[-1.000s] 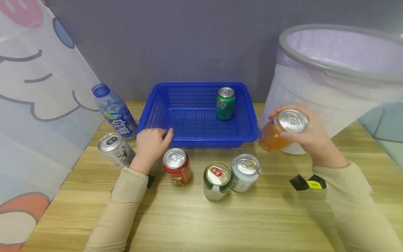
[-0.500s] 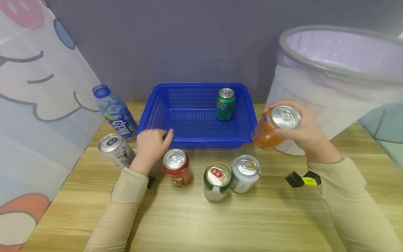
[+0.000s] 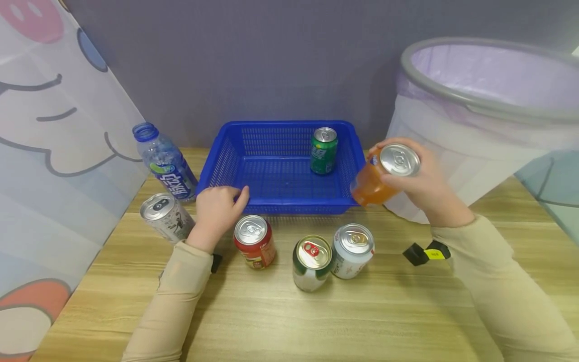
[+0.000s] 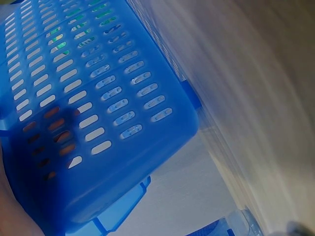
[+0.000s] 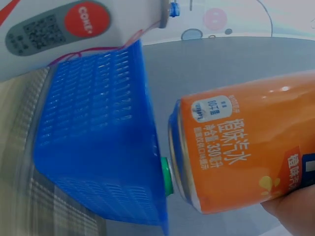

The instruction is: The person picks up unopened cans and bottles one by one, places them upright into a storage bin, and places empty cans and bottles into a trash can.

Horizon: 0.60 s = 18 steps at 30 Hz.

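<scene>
My right hand (image 3: 429, 181) holds an orange soda can (image 3: 373, 183), tilted, by the front right corner of the blue plastic basket (image 3: 289, 202). In the right wrist view the orange can (image 5: 256, 147) has its base toward the basket's wall (image 5: 93, 108). At the basket's front left corner, my left hand (image 3: 219, 211) grips the rim. Its fingers (image 4: 61, 135) show through the slots in the left wrist view. Inside the basket, toward the back right, a green soda can (image 3: 323, 153) stands upright.
On the table stand a red Coke can (image 3: 260, 251), a green-and-white can (image 3: 309, 276) and a white can (image 3: 350, 261). A patterned can (image 3: 174, 226) and a blue-labelled bottle (image 3: 169, 168) are at the left. A lined white bin (image 3: 452, 136) rises at the right.
My right hand has carried the orange can leftward and slightly up, from in front of the bin to the basket's right corner. My left hand stays on the rim.
</scene>
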Available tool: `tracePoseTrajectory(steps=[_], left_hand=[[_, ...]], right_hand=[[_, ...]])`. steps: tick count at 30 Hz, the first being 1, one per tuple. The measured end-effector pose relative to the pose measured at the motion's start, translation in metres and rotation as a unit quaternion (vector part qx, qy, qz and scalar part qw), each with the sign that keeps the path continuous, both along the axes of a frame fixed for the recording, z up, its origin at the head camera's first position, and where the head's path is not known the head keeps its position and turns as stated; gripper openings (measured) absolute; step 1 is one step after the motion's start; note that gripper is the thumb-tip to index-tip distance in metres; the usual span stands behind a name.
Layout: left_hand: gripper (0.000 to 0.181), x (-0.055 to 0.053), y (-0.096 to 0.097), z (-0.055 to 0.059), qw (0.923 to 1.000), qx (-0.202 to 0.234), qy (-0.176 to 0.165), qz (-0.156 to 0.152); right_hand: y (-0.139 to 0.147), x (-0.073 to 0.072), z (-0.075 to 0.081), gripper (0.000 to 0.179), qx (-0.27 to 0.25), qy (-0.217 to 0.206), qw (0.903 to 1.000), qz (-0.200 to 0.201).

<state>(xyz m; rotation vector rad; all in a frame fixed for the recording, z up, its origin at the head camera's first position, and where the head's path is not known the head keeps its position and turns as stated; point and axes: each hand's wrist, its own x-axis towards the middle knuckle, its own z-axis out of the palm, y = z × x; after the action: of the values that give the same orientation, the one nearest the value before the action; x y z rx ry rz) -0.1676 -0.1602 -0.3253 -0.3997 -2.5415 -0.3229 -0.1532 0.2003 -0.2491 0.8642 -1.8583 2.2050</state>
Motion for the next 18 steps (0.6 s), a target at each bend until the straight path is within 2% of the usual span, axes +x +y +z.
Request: tracePoseTrajectory(steps=[6,12,18], left_hand=[[0.050,0.001,0.000,-0.001,1.0000,-0.001,-0.004,0.000],[0.050,0.000,0.000,-0.003,1.0000,0.000,0.005,-0.002],[0.050,0.000,0.000,-0.001,0.9999,0.001,0.012,-0.004]], right_hand=[[-0.009,-0.009,-0.006,0.041,-0.047,-0.034,0.9981,-0.020],[-0.014,-0.018,-0.010,0.037,-0.095,-0.043,0.9938,-0.038],[-0.018,-0.022,-0.013,0.027,-0.120,-0.056,0.9904,-0.039]])
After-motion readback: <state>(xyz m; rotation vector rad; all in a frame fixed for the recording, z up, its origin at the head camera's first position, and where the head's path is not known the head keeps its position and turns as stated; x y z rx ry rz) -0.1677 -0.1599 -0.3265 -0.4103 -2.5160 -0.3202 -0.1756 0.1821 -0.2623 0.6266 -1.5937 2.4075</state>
